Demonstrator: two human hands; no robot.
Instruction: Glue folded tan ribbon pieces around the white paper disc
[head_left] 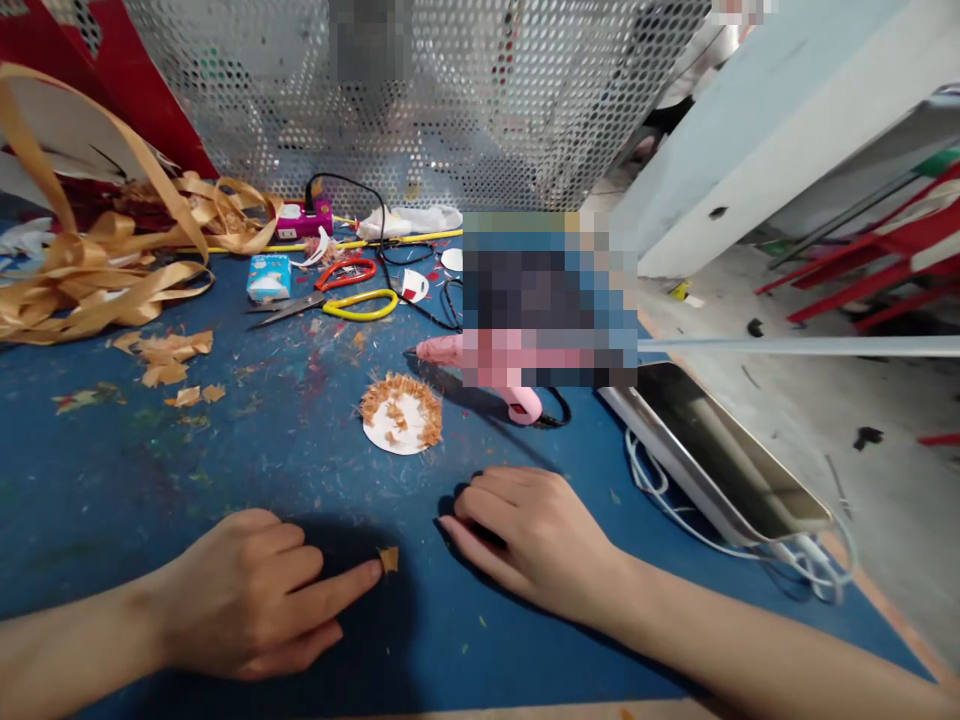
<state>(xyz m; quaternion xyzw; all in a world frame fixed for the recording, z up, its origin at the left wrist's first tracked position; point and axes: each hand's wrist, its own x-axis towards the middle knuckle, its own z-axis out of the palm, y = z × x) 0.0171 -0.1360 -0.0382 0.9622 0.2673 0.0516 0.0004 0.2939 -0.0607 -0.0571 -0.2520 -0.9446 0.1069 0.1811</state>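
Note:
My left hand (pixel 259 600) is low on the blue table, index finger stretched out and the other fingers curled. Its fingertip touches a small square of gold ribbon (pixel 388 560). Resting to the right, my right hand (pixel 529 525) has loosely bent fingers and the thumb set apart, with nothing seen in it. Beyond both hands lies a white paper disc (pixel 397 428), its upper and right parts covered with ruffled gold ribbon pieces. Just behind the disc, a pink glue gun (pixel 525 400) lies with its nozzle pointing left; its upper body is partly blurred out.
Scissors (pixel 360 305) with red and yellow handles lie near a small blue box (pixel 268 278). Long gold ribbon (pixel 97 300) heaps at the left, by cut scraps (pixel 169 355). A phone (pixel 720 450) with white cable lies right. Behind are a purple socket (pixel 307 220) and perforated metal screen (pixel 450 100).

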